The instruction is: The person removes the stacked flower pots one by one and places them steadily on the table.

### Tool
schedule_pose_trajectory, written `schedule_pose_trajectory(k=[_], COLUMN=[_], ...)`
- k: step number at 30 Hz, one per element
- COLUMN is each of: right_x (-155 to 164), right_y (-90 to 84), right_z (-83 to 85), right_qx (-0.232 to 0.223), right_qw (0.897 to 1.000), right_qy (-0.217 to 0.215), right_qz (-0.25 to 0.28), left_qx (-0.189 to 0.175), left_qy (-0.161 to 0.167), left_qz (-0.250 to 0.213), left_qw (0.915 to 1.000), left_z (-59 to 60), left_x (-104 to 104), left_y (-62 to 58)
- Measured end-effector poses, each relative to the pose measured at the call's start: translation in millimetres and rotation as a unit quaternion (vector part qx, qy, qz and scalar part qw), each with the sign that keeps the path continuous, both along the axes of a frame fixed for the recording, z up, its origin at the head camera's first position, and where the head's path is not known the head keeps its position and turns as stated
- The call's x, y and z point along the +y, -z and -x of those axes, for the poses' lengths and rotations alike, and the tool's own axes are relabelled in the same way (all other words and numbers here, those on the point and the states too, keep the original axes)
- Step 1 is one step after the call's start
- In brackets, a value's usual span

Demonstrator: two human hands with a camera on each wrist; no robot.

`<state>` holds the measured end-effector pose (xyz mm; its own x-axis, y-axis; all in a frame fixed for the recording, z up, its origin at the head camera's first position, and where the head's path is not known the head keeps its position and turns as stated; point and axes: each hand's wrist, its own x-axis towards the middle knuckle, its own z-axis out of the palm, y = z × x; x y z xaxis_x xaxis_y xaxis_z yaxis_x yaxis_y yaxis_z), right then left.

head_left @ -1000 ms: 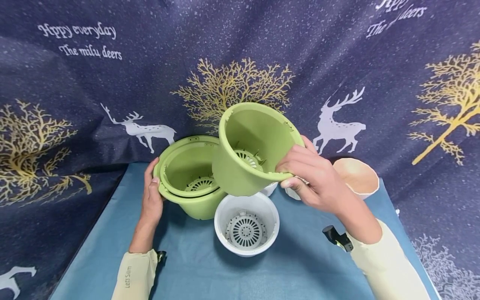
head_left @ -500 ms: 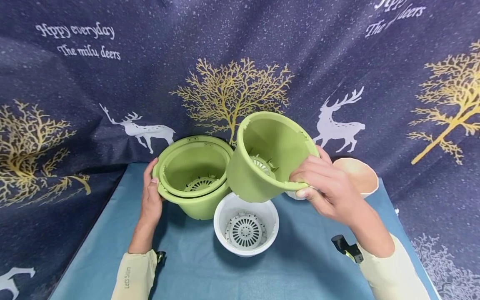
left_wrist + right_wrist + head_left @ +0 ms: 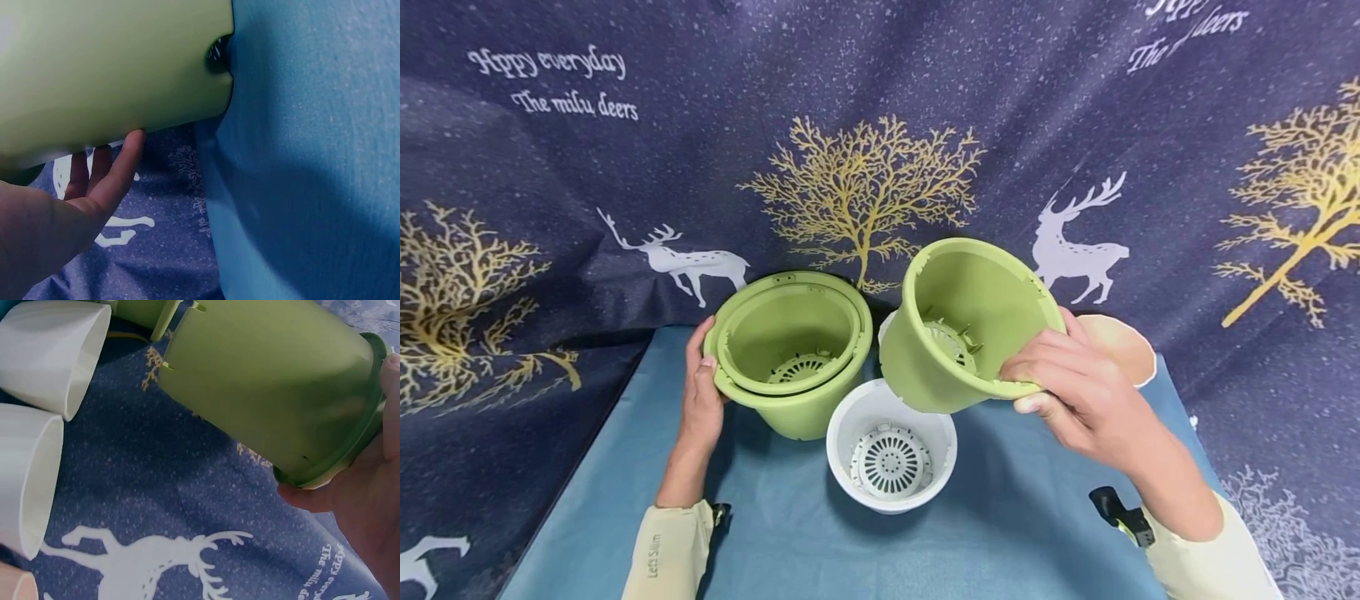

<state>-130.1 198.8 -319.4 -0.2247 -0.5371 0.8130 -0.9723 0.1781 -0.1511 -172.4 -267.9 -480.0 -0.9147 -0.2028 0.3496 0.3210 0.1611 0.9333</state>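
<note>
Two nested green pots [image 3: 790, 350] stand on the blue cloth [image 3: 790, 533], mouths tipped toward me. My left hand [image 3: 702, 392] rests flat against their left wall, thumb at the rim; in the left wrist view its straight fingers [image 3: 119, 169] touch the green wall [image 3: 112, 69]. My right hand [image 3: 1060, 387] grips the rim of a third green pot [image 3: 962, 333], held tilted in the air to the right of the stack; the right wrist view shows that pot [image 3: 269, 381] from outside, its rim in my palm [image 3: 369, 506]. A white pot [image 3: 891, 446] with a grid bottom stands below it.
A cream pot [image 3: 1123, 346] sits behind my right hand. Another white pot [image 3: 886, 323] peeks out behind the held one; the right wrist view shows two white pots [image 3: 56, 350] [image 3: 25, 481]. A dark deer-print curtain [image 3: 1075, 125] hangs behind the table.
My right hand has carried the tilted green pot rightward and lower, away from the nested pair. My left hand and the nested pots have stayed put.
</note>
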Motion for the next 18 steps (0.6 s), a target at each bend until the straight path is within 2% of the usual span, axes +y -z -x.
schedule_pose_trajectory(k=[7,15,18], right_x=[7.4,22.4,26.5], right_y=[1.4,12.5,16.6], right_z=[-4.2,-9.9,-12.1], right_qx=[0.000,-0.004,-0.003], right_qw=[1.000,1.000,1.000], right_qy=[-0.003,0.023,0.019], right_qz=[0.003,-0.012,-0.008], left_qx=[-0.001,0.000,0.001], left_qy=[0.006,0.008,0.009], left_qz=[-0.012,-0.012,-0.015], left_qw=[0.9999,0.9999,0.9998], left_z=[-0.4,-0.9,-1.5], left_x=[-0.9,-1.2,-0.5], left_y=[-0.6,-0.8,-1.9])
